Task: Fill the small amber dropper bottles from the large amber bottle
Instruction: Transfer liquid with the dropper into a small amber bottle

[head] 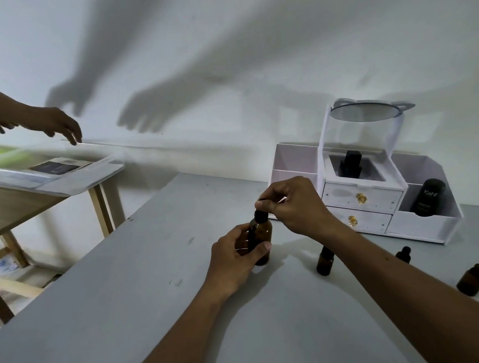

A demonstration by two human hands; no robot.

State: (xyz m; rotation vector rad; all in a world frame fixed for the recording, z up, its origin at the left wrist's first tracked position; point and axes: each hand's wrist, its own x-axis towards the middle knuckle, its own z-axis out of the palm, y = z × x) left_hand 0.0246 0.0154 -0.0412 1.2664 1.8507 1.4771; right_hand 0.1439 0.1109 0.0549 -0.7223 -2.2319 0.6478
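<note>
Large amber bottle (pixel 261 237) upright on the grey table (pixel 126 290), in front of the white organizer (pixel 425 224) and gripped around its body by the left hand (pixel 235 256), fingers closed on the glass. Right hand (pixel 294 205) above, fingertips (pixel 266 205) pinched together on the black dropper cap (pixel 261 215) at the neck. Judged step: unscrewing or lifting the dropper. Best done holding the body still, turning only the cap, then drawing straight up to avoid drips. Small dropper bottle (pixel 324 260) just right of the large one, partly behind the forearm; open small bottle (pixel 472 279) further right, well apart.
</note>
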